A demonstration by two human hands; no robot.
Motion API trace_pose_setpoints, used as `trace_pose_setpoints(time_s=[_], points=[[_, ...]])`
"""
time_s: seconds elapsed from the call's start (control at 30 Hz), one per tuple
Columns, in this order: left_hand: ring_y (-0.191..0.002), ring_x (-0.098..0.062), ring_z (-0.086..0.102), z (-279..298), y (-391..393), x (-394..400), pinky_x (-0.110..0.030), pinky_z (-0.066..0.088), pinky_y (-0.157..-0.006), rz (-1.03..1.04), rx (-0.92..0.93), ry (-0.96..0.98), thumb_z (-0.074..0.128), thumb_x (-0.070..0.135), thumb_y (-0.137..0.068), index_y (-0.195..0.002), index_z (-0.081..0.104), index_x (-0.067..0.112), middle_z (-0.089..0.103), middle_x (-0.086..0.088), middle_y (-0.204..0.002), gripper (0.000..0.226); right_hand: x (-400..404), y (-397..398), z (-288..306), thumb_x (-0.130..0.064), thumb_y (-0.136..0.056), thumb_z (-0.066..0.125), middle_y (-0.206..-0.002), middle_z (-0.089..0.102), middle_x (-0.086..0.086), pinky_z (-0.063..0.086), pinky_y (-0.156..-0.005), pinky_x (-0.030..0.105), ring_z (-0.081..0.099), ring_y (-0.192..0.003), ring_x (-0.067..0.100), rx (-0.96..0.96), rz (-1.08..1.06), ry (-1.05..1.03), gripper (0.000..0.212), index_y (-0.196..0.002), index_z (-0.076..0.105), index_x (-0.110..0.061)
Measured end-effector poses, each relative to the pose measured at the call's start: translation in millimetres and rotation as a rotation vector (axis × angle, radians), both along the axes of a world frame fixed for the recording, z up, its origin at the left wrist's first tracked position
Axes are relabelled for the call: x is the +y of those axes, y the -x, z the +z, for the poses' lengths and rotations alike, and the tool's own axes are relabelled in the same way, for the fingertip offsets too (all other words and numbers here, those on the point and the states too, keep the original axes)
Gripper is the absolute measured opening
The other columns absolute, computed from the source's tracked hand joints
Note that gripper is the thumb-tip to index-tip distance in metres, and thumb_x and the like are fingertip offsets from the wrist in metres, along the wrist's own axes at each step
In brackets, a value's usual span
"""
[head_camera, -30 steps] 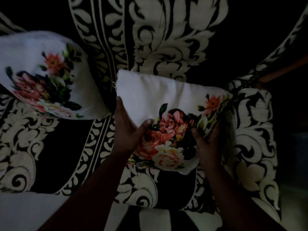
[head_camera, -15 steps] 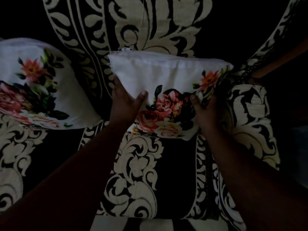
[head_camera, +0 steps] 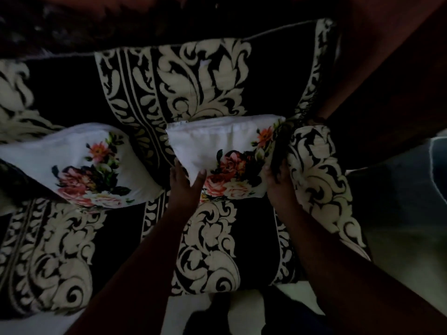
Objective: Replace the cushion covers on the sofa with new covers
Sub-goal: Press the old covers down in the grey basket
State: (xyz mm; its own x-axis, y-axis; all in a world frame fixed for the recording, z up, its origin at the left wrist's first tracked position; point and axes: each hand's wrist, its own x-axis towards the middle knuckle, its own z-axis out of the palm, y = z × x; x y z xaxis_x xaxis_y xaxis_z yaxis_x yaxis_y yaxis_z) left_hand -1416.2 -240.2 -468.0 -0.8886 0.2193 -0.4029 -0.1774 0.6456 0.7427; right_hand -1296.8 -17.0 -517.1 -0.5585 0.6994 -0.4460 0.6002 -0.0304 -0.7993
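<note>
A white cushion with a rose print stands against the backrest of the black-and-cream patterned sofa, at its right end beside the armrest. My left hand grips the cushion's lower left edge, thumb on its front. My right hand holds its lower right corner, with the fingers hidden behind the cushion. A second cushion in the same floral cover lies on the seat to the left.
The sofa's backrest rises behind the cushions. Dark wood shows at the upper right. Pale floor lies to the right of the armrest. The room is dim.
Both hands have pushed the cushion farther back and to the right, so that it stands against the backrest by the armrest. The camera has pulled back, showing more of the seat.
</note>
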Motion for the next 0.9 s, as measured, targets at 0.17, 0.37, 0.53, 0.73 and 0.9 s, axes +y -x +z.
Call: trace_pose_setpoints(time_s=[0.17, 0.37, 0.53, 0.73, 0.9], points=[[-0.152, -0.03, 0.024, 78, -62, 1, -0.044, 0.026, -0.123, -0.184, -0.111, 0.01, 0.048, 0.071, -0.093, -0.16, 0.028, 0.016, 0.026, -0.012, -0.165, 0.089, -32, -63, 96, -0.077, -0.087, 0.053, -0.157, 0.035, -0.006, 0.03, -0.118, 0.029, 0.035, -0.143, 0.012, 0.091, -0.105, 0.023, 0.092, -0.159, 0.023, -0.029], [-0.149, -0.023, 0.034, 129, -136, 29, -0.05, 0.032, -0.12, -0.337, -0.129, -0.016, 0.05, 0.087, -0.08, -0.157, 0.034, 0.026, 0.035, -0.003, -0.162, 0.099, -23, -159, 170, -0.064, -0.092, 0.056, -0.164, 0.029, 0.001, 0.032, -0.116, 0.027, 0.031, -0.149, 0.021, 0.121, -0.163, 0.073, 0.084, -0.16, 0.022, -0.027], [-0.153, -0.025, 0.023, 177, -213, 88, -0.035, 0.02, -0.124, -0.491, -0.106, -0.003, 0.051, 0.063, -0.095, -0.16, 0.024, 0.018, 0.023, -0.005, -0.167, 0.083, 10, -249, 220, -0.072, -0.088, 0.055, -0.156, 0.04, 0.001, 0.032, -0.112, 0.019, 0.039, -0.142, 0.017, 0.147, -0.216, 0.024, 0.09, -0.157, 0.031, -0.019], [-0.145, -0.024, 0.038, 205, -313, 175, -0.033, 0.036, -0.114, -0.697, -0.04, -0.022, 0.046, 0.068, -0.098, -0.153, 0.04, 0.016, 0.038, 0.0, -0.157, 0.076, 84, -376, 247, -0.049, -0.096, 0.059, -0.148, 0.047, 0.003, 0.038, -0.102, 0.015, 0.044, -0.136, 0.015, 0.162, -0.262, -0.019, 0.074, -0.155, 0.035, -0.012], [-0.147, -0.03, 0.034, 217, -396, 246, -0.046, 0.029, -0.121, -0.749, -0.017, 0.034, 0.04, 0.078, -0.091, -0.155, 0.036, 0.01, 0.034, -0.015, -0.161, 0.093, 142, -476, 255, -0.057, -0.095, 0.056, -0.159, 0.036, 0.007, 0.033, -0.119, 0.045, 0.037, -0.145, 0.023, 0.119, -0.272, -0.067, 0.076, -0.155, 0.035, -0.016]])
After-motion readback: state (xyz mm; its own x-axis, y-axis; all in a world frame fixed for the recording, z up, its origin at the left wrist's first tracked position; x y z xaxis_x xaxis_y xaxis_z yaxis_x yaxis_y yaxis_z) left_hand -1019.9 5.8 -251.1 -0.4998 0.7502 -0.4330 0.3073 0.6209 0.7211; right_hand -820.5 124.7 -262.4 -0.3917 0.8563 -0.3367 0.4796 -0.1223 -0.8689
